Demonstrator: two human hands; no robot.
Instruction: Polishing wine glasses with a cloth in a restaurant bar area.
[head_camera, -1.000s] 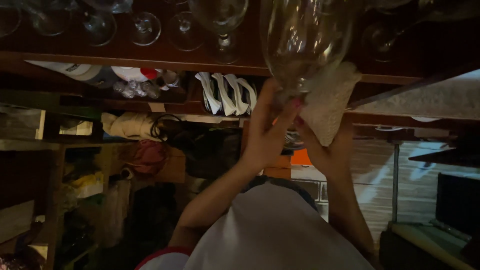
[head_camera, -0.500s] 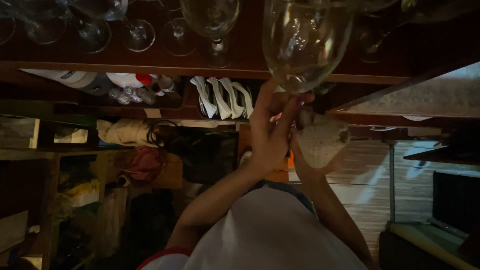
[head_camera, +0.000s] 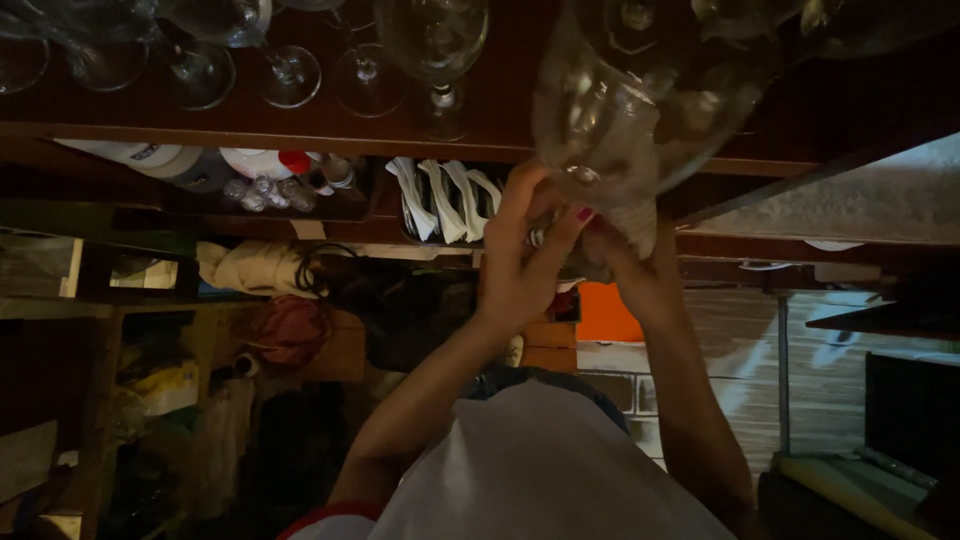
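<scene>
Both hands are raised close to the camera around a large clear wine glass (head_camera: 640, 110): the left hand (head_camera: 525, 260) grips it near the base of the bowl, while the right hand (head_camera: 635, 265) presses a pale cloth (head_camera: 632, 222) against it. Behind them, more stemmed glasses (head_camera: 430, 50) stand along a dark wooden shelf (head_camera: 250, 125), with folded white napkins (head_camera: 445, 195) in a compartment just beside the left hand.

Stemmed glasses (head_camera: 285, 60) stood in a row on a dark wooden shelf (head_camera: 250, 125) across the top of the frame. Below it at centre, folded white napkins (head_camera: 445, 195) sat upright in a holder, with bottles (head_camera: 270, 180) to their left. An orange box (head_camera: 608, 315) lay at centre right.
</scene>
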